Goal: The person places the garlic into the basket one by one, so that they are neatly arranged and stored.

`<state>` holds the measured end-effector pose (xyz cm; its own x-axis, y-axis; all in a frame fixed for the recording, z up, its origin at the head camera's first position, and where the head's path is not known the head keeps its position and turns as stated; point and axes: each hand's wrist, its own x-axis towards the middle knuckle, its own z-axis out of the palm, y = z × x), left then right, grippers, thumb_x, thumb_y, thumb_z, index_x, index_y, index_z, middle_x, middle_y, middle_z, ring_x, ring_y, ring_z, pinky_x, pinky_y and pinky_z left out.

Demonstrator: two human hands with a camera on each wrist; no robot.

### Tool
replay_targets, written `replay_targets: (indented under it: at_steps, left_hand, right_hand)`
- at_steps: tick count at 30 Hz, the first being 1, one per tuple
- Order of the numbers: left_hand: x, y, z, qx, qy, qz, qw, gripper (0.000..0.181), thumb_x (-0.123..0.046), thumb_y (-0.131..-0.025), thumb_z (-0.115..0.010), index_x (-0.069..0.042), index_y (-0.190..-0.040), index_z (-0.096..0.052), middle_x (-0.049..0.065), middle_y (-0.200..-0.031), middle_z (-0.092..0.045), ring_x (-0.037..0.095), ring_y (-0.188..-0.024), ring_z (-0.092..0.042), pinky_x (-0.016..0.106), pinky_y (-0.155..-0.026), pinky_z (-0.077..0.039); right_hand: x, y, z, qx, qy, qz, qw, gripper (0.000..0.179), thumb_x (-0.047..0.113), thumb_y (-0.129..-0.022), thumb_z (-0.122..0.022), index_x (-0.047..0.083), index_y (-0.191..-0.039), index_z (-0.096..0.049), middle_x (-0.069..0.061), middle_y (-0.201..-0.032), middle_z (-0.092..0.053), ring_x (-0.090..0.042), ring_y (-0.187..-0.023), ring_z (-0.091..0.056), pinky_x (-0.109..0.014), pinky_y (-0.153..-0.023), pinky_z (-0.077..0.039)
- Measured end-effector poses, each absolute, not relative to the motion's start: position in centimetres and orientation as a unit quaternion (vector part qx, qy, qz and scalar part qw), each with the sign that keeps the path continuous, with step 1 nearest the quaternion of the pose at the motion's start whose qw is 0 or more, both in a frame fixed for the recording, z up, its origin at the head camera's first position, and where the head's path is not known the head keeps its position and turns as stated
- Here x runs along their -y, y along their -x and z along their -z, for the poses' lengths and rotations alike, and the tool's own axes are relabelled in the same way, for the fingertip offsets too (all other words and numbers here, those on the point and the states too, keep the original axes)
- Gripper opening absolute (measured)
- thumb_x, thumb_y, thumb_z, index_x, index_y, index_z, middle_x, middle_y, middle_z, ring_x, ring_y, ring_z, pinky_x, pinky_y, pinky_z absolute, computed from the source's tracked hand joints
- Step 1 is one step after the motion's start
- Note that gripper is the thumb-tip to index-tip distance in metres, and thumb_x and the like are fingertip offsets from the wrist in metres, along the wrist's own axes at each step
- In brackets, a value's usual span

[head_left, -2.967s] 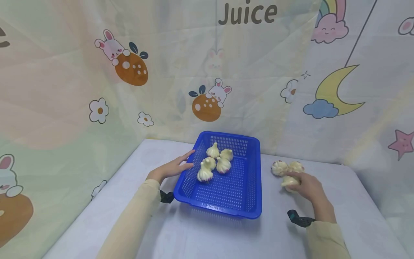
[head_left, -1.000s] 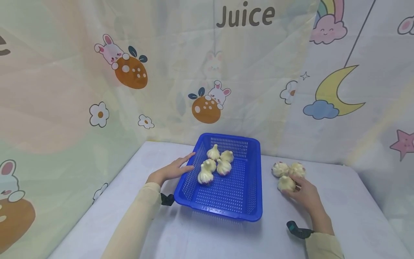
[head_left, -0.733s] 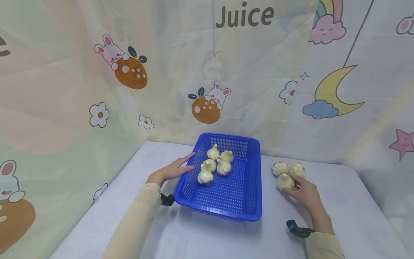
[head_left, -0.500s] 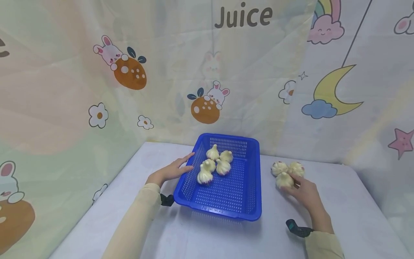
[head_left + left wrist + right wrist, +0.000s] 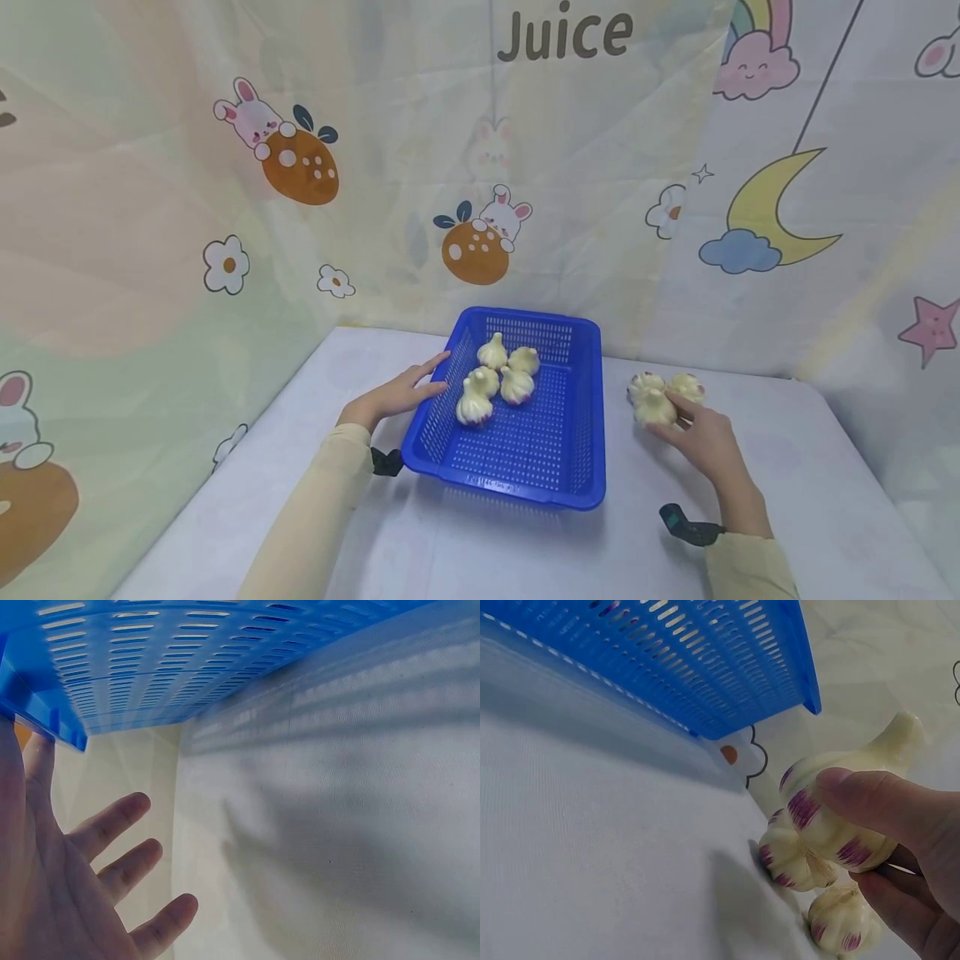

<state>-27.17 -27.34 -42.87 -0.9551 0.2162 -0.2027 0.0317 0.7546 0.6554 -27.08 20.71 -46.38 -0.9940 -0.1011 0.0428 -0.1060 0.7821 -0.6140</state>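
My right hand (image 5: 705,442) pinches a garlic bulb (image 5: 655,408) between thumb and fingers, and the right wrist view shows the bulb's purple-streaked base and pale stem. Two more garlic bulbs lie on the table just behind it, the left one (image 5: 642,385) partly hidden by the held bulb, the other (image 5: 687,386) beside the fingertips. A blue plastic basket (image 5: 510,487) stands in the middle with several garlic bulbs (image 5: 475,408) grouped at its left side. My left hand (image 5: 390,397) touches the basket's left rim, its fingers extended; in the left wrist view three fingers (image 5: 124,870) are spread below the rim.
A white-covered table (image 5: 645,542) carries everything. Behind it hangs a printed cloth (image 5: 390,217) with cartoon rabbits and a moon. Each wrist bears a black camera mount, the right one (image 5: 690,529) close above the table.
The right hand first reached over the nearest bulb, then took hold of it beside its neighbours. In the last half second that bulb has risen off the table. The left hand and basket stay put.
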Motion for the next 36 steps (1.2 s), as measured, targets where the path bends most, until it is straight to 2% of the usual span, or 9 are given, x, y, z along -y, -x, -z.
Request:
replay_targets:
  at_steps: [13, 20, 30, 36]
  left_hand:
    - [27.4, 27.2, 42.9, -0.921, -0.078, -0.359, 0.133, 0.061, -0.047, -0.097, -0.044, -0.047, -0.149, -0.013, 0.005, -0.159, -0.021, 0.033, -0.147, -0.015, 0.066, -0.111, -0.016]
    - [27.4, 27.3, 43.1, -0.92, -0.081, -0.361, 0.129, 0.06, -0.047, -0.097, -0.043, -0.047, -0.149, -0.013, 0.005, -0.158, -0.022, 0.033, -0.147, -0.016, 0.065, -0.112, -0.016]
    - [27.4, 27.0, 43.1, -0.917, -0.08, -0.368, 0.13, 0.06, -0.045, -0.098, -0.043, -0.047, -0.149, -0.013, 0.007, -0.158, -0.023, 0.034, -0.147, -0.015, 0.065, -0.112, -0.016]
    - [27.5, 27.3, 43.2, -0.916, -0.085, -0.371, 0.128, 0.06, -0.046, -0.097, -0.044, -0.047, -0.149, -0.013, 0.008, -0.156, -0.027, 0.034, -0.146, -0.019, 0.065, -0.112, -0.016]
  right_hand:
    - [-20.3, 27.1, 45.5, 0.928, -0.096, -0.354, 0.062, 0.078, 0.04, -0.08, -0.075, -0.005, -0.137, -0.046, -0.032, -0.135, -0.047, -0.046, -0.118, -0.053, -0.048, -0.088, -0.051]
    - [-20.0, 26.9, 45.1, 0.927, -0.107, -0.348, 0.086, 0.077, 0.041, -0.08, -0.074, -0.005, -0.136, -0.047, -0.031, -0.134, -0.049, -0.046, -0.118, -0.053, -0.046, -0.089, -0.05]
    - [-19.0, 26.3, 43.8, 0.926, -0.099, -0.357, 0.072, 0.083, 0.053, -0.08, -0.069, 0.0, -0.139, -0.045, -0.03, -0.135, -0.048, -0.045, -0.116, -0.055, -0.047, -0.086, -0.052]
    - [-18.3, 25.7, 42.9, 0.926, -0.094, -0.357, 0.073, 0.082, 0.053, -0.08, -0.069, 0.003, -0.14, -0.046, -0.031, -0.134, -0.049, -0.045, -0.116, -0.055, -0.046, -0.085, -0.053]
